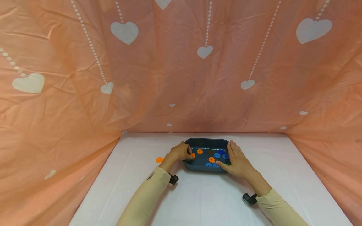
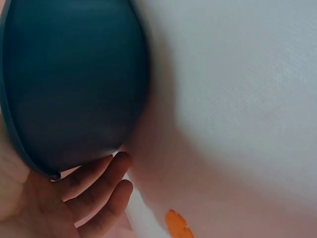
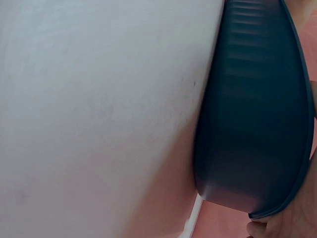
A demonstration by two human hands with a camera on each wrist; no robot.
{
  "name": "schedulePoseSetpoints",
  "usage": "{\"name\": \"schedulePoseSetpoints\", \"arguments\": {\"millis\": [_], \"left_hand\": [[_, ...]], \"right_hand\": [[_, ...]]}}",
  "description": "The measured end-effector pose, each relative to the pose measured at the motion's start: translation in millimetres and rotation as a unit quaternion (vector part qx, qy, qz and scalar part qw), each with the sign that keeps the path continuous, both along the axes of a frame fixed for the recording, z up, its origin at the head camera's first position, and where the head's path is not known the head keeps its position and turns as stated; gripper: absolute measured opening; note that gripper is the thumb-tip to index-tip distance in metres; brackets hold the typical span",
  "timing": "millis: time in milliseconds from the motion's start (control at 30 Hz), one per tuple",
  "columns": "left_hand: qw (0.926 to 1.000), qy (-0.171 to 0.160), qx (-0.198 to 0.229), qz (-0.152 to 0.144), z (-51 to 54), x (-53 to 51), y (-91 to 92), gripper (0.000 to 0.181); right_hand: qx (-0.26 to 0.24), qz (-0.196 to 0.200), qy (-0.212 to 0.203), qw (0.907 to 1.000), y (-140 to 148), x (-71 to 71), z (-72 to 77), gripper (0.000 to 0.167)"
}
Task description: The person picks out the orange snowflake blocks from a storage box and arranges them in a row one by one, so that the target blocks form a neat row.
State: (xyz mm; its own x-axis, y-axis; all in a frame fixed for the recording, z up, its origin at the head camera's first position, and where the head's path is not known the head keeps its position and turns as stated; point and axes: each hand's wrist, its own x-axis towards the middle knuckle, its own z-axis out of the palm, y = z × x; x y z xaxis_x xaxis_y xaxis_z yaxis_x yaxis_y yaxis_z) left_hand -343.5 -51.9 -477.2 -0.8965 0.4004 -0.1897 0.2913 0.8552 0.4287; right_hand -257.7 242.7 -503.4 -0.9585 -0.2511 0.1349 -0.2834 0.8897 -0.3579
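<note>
A dark blue-grey tray holds several small flower-shaped pieces, among them an orange one and a light blue one. My left hand grips the tray's left end, with digits reaching over the rim beside an orange piece. In the left wrist view, several fingers lie outside the tray wall. My right hand holds the right end, fingers extended along the outside and thumb over the front rim. The right wrist view shows the tray's outer wall, the hand mostly cut off.
Orange pieces lie on the white table left of the tray, close to my left wrist; one shows in the left wrist view. A peach curtain with pale hearts hangs behind the table and at both sides.
</note>
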Motion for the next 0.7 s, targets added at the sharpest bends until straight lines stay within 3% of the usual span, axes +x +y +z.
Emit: {"name": "schedulePoseSetpoints", "arguments": {"millis": [300, 467, 700], "left_hand": [[0.9983, 0.05, 0.03, -0.008, -1.0, 2.3, -6.4, 0.024], [0.9958, 0.072, 0.056, -0.012, 4.4, 6.2, -13.6, 0.024], [0.9923, 0.09, 0.085, 0.005, 14.7, 10.5, -27.8, 0.028]], "right_hand": [[-0.006, 0.0, -0.005, 1.0, 0, 0.1, -1.5, 0.116], [-0.004, 0.001, -0.006, 1.0, 1, -1.1, -3.4, 0.116], [0.0, -0.001, -0.01, 1.0, 2, -0.5, -3.9, 0.117]]}}
